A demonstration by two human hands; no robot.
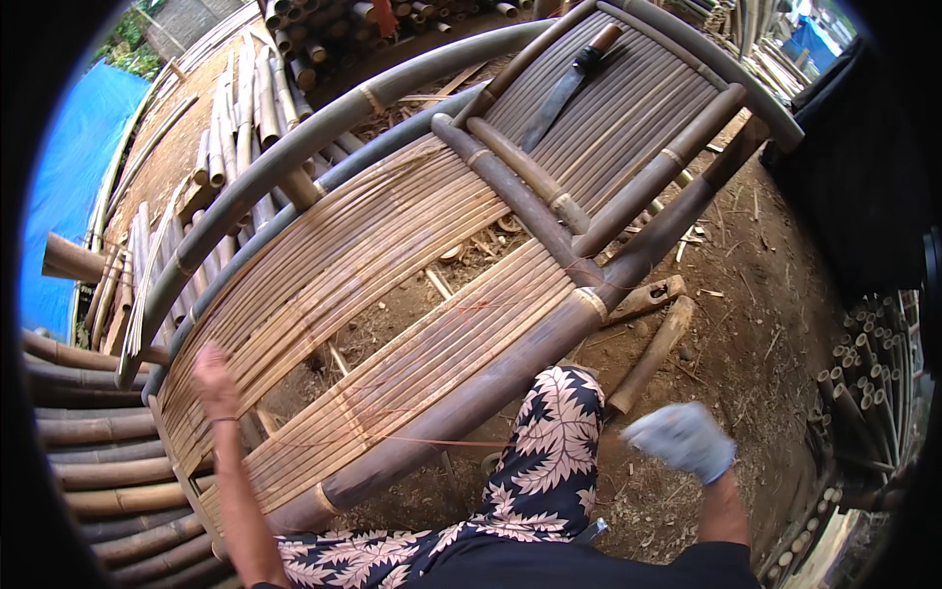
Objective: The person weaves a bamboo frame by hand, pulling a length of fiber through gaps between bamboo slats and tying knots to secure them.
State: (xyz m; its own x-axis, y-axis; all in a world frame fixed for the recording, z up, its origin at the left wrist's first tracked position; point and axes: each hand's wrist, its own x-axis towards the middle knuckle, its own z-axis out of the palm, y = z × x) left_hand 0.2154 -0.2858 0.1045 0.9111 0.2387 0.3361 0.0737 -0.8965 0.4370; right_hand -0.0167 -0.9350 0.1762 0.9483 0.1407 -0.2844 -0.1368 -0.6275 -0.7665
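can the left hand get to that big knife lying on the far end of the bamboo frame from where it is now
Probably not without moving. The left hand is at the near end of the slatted bamboo frame, while the knife lies at the far end. Nothing blocks it; it just looks too far.

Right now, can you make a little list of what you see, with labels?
place: dirt yard with stacked bamboo poles
big thing: bamboo slat frame, unfinished
left hand: bare, raised over the slats, blurred
right hand: in a pale glove, off the frame, above the ground
on the frame: long knife
on the ground: wooden mallet
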